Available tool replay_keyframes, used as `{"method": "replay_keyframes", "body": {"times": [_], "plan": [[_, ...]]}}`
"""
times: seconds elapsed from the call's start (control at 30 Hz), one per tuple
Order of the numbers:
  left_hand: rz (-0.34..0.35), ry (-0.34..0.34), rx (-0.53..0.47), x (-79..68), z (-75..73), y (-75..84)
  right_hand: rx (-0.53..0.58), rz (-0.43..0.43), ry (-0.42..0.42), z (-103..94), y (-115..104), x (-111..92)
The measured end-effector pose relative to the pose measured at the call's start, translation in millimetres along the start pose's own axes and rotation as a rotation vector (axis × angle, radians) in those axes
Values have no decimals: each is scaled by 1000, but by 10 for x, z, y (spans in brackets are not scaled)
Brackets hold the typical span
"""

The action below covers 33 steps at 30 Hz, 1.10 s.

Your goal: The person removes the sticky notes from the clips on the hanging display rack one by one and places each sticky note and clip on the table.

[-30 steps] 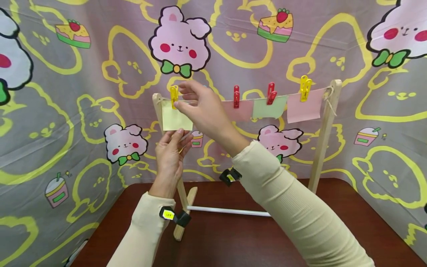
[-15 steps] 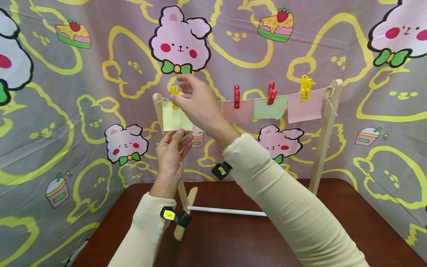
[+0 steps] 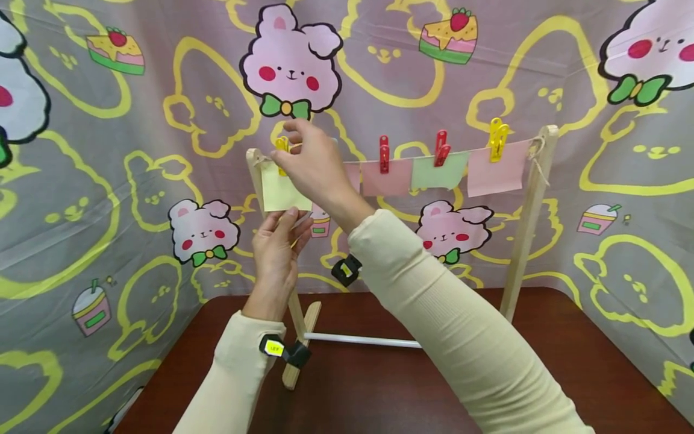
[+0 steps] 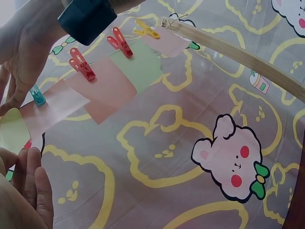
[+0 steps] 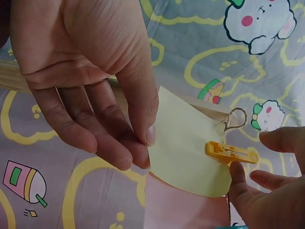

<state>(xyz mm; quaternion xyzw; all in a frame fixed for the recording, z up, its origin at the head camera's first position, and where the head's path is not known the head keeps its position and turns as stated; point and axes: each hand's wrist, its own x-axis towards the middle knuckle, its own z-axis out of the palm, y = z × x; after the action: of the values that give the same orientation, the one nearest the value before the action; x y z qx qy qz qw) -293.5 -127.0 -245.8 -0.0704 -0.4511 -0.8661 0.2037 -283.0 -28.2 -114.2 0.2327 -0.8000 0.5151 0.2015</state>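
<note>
Left hand [image 3: 275, 250] pinches yellow note [image 3: 284, 191] at its 6 o'clock edge; right hand [image 3: 318, 164] unclenched by yellow clip [image 5: 229, 152] at 12. Note's at head-view 10 o'clock. Light, limp, creases easily, I judge; I'd hold edges only.

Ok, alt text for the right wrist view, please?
The left hand pinches the edge of a yellow note gripped by a yellow clothespin; the right hand, fingers apart, is beside the clothespin. A pink note shows alongside.
</note>
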Motion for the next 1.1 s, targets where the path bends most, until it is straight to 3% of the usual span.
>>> {"method": "replay_keyframes", "body": {"times": [0.33,0.8,1.1], "plan": [[0,21,4,-5,6,5,-23,2,9,31,25,63],[1,28,-18,18,25,3,78,-83,37,51,122,113],[3,26,-24,23,25,-7,70,-126,60,75,152,113]]}}
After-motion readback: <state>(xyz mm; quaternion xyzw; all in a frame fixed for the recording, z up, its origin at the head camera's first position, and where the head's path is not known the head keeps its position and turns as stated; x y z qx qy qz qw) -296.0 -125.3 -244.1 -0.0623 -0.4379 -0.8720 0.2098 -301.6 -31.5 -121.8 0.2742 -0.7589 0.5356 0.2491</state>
